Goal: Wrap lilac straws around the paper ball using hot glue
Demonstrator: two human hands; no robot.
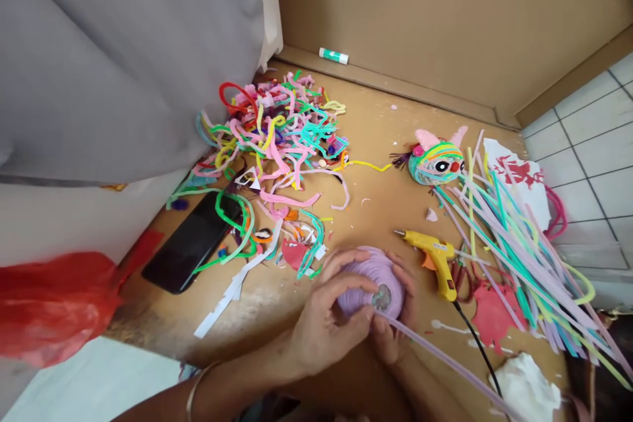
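A round ball wrapped in lilac pipe cleaner (368,270) is held low in the middle of the view. A small greyish patch shows uncovered on its side. My left hand (333,313) reaches over the ball, its thumb and index finger pinching the lilac strand (440,356) beside that patch. From there the strand trails off to the lower right. Around the ball's right side and underneath curls my right hand (398,303), partly hidden by the ball. Just right of the hands lies a yellow glue gun (435,257).
Tangled pipe-cleaner scraps (281,125) cover the back left, near a black phone (190,244). At right are a decorated ball with pink ears (435,161), long pipe cleaners (524,244), scissors (462,280) and white tissue (527,389). A glue stick (333,56) lies at the back.
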